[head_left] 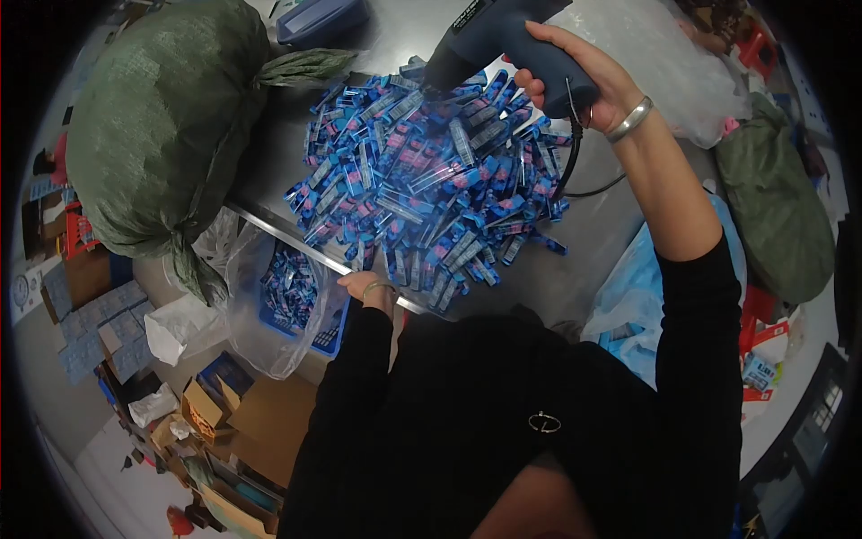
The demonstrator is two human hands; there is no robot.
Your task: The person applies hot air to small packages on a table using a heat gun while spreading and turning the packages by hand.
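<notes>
A dark hair dryer (pixel 514 52) is gripped by its handle in my right hand (pixel 603 79), its nozzle pointing down at the pile. Below it spreads a big heap of small blue-and-pink clear-wrapped packs (pixel 422 180) on a metal table (pixel 597 220). A black cord hangs from the dryer's handle. At the near edge of the table, my left hand (pixel 370 289) is curled on the metal rim (pixel 296 242), close to the lowest packs; some of its fingers are hidden.
Large green sacks stand at left (pixel 166 126) and right (pixel 777 198). A blue basket (pixel 334 337) with a clear liner holds more packs below the rim. A blue plastic bag (pixel 628 296) sits right, a translucent bag (pixel 646 67) behind. Cardboard boxes (pixel 274 427) lie lower left.
</notes>
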